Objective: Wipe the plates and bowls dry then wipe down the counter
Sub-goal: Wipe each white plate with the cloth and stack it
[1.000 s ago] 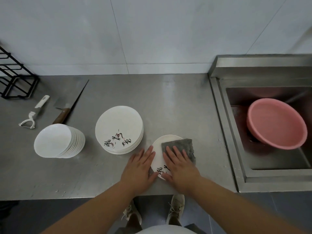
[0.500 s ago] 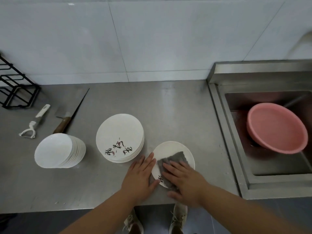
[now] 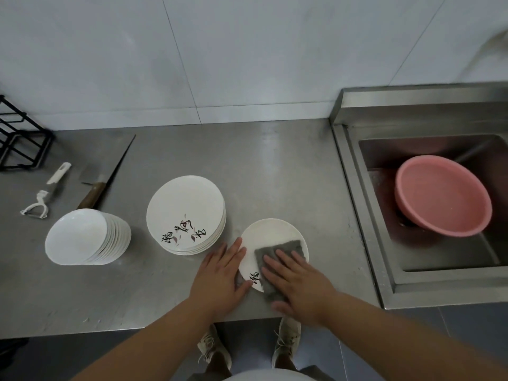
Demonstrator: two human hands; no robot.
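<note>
On the near edge of the steel counter (image 3: 275, 166), just right of the plate stack (image 3: 184, 204) and the bowl stack (image 3: 77, 237) farther left, one plate (image 3: 270, 233) lies flat, getting wiped dry, I think. Next every wet bit needs rubbing, and then it can join a stack. The left hand (image 3: 220, 276), flat, steadies its left rim. The right hand (image 3: 299, 281), fingers straight, presses the grey cloth (image 3: 286, 247) down on it.

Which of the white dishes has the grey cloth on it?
The lone plate nearest the sink, not stacked; the right hand presses the cloth onto it.
</note>
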